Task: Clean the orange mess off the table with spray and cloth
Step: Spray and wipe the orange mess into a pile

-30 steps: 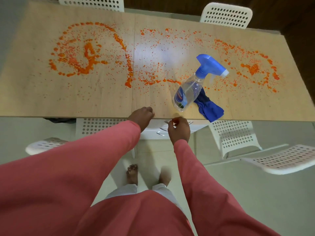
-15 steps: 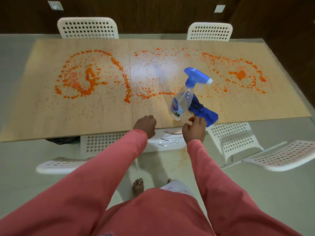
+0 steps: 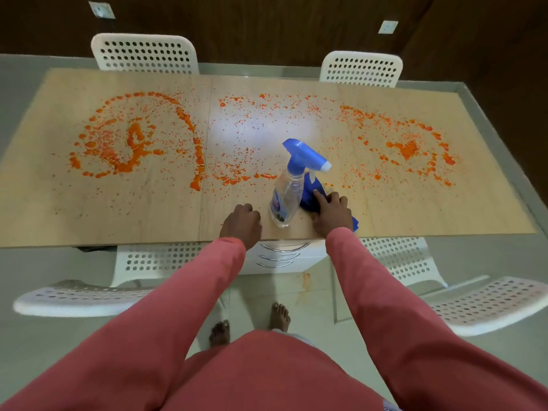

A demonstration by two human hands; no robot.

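Orange mess (image 3: 133,146) is smeared and spattered across the long wooden table (image 3: 89,209), thick at the left and at the right, with finer dots in the middle. A clear spray bottle (image 3: 289,191) with a blue trigger head stands near the front edge. A dark blue cloth (image 3: 310,192) lies just right of it. My right hand (image 3: 330,213) lies on the cloth with fingers spread over it. My left hand (image 3: 240,223) rests loosely curled on the table, left of the bottle, holding nothing.
White perforated chairs stand at the far side (image 3: 145,53) (image 3: 361,69) and at the near side (image 3: 80,295) (image 3: 486,304). A white drawer unit (image 3: 281,256) sits under the table's front edge. My bare feet stand on the grey floor.
My right hand has moved forward from the table edge onto the blue cloth. My left hand has come up onto the tabletop. The view has pulled back and shows the far chairs.
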